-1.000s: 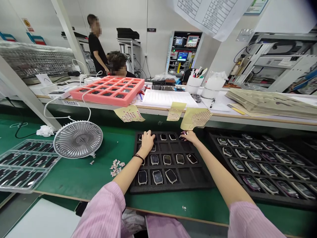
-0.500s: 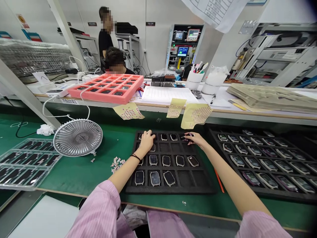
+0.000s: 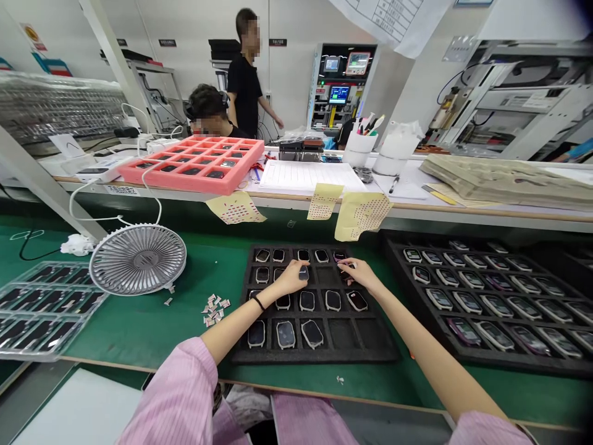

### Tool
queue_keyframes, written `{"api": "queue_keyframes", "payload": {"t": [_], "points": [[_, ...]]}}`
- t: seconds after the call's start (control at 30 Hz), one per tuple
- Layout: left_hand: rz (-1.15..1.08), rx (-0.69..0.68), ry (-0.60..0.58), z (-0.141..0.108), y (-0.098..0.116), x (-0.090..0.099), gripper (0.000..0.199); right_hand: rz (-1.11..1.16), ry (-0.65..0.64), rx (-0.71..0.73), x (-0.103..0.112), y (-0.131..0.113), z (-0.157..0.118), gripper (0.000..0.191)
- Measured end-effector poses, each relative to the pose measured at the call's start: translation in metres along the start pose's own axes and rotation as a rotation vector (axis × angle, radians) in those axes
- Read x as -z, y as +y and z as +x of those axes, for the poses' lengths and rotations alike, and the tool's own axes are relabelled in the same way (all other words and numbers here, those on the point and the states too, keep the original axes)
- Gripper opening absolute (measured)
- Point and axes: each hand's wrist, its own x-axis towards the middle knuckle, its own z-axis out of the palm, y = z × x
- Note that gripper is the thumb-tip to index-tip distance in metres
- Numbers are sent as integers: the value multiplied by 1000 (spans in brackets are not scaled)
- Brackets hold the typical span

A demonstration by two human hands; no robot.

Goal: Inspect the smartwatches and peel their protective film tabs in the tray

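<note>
A black foam tray [image 3: 319, 356] lies in front of me, with smartwatches in many of its cells. My left hand [image 3: 291, 278] is closed on a smartwatch [image 3: 304, 272] over the second row, its fingertips at the watch's edge. At the tray's upper right, my right hand [image 3: 359, 274] has its fingers pinched together over a cell. Something small and dark shows under those fingers, too hidden to name. Just behind them, a purple-edged smartwatch [image 3: 340, 255] sits in the back row. Lower down, a smartwatch [image 3: 312, 334] lies slightly turned in its cell.
Right of my tray is a second black tray [image 3: 398, 266] of smartwatches. A fan [image 3: 139, 259], small loose pieces [image 3: 214, 310] and a clear tray [image 3: 28, 355] are at left. The shelf carries a pink foam tray [image 3: 241, 176] and papers [image 3: 310, 176]. Two people are beyond.
My left hand has moved right from the tray's back-left cells to the second row and holds a smartwatch. My right hand has come slightly nearer. Behind the shelf, a standing person has moved right.
</note>
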Motion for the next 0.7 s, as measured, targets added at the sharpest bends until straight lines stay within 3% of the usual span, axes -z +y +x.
{"api": "queue_keyframes", "payload": {"t": [0.13, 0.3, 0.4, 0.53, 0.7], "points": [[30, -34, -30, -4, 10, -3, 47, -122, 69, 17, 9, 0, -1, 7], [137, -76, 12, -11, 25, 8, 43, -212, 158, 186, 12, -14, -12, 14], [257, -3, 2, -17, 23, 26, 33, -227, 97, 260, -6, -20, -18, 26], [289, 56, -123, -30, 4, 55, 19, -233, -29, 286, -43, -19, -15, 30], [256, 20, -280, -40, -13, 76, 30, -275, -28, 349, -63, -13, -7, 31]]}}
